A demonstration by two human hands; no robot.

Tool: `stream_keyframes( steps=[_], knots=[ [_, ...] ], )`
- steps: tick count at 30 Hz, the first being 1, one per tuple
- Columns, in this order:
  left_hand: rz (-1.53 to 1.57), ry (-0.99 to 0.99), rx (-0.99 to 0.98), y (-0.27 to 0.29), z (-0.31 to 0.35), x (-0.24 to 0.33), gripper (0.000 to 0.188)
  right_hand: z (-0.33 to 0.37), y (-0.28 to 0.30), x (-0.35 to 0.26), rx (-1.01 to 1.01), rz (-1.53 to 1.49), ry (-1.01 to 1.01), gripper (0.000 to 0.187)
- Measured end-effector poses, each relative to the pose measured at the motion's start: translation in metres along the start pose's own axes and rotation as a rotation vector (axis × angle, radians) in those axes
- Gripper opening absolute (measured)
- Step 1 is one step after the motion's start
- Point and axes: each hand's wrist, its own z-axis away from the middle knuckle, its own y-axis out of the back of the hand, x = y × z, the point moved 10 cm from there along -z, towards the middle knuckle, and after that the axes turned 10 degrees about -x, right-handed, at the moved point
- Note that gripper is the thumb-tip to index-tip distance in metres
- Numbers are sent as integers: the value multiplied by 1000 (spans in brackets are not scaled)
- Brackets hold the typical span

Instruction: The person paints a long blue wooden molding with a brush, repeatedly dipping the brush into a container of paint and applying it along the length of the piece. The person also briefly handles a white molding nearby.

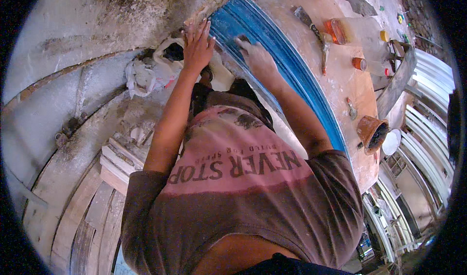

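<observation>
A long blue ribbed mould [287, 65] lies along the edge of a plaster-stained workbench [340, 80]. My left hand [197, 46] rests flat, fingers spread, on the near end of the mould by its left edge. My right hand [257, 58] presses on the blue surface a little further along, dusted white, fingers curled; whether it holds anything small I cannot make out. My pink and brown shirt [243, 187] fills the lower middle of the view.
On the bench lie a scraper [311, 27], a clear plastic bottle with orange cap [350, 31], small orange-lidded jars [360, 63] and a tipped terracotta pot [372, 131]. Crumpled white bags [146, 75] sit on the floor left. White moulded strips [428, 109] stack at right.
</observation>
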Motion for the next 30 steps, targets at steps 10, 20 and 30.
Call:
stream_keyframes(
  steps=[10, 20, 30],
  knots=[
    [-30, 26, -39, -8, -9, -7, 60, 21, 15, 41, -129, -200, 56, 55],
    [-20, 32, -56, -11, -8, -13, 61, 9, 6, 31, -145, -227, 127, 61],
    [46, 72, -100, -9, -9, -16, 60, 14, 0, 22, -131, 50, 10, 55]
  ],
)
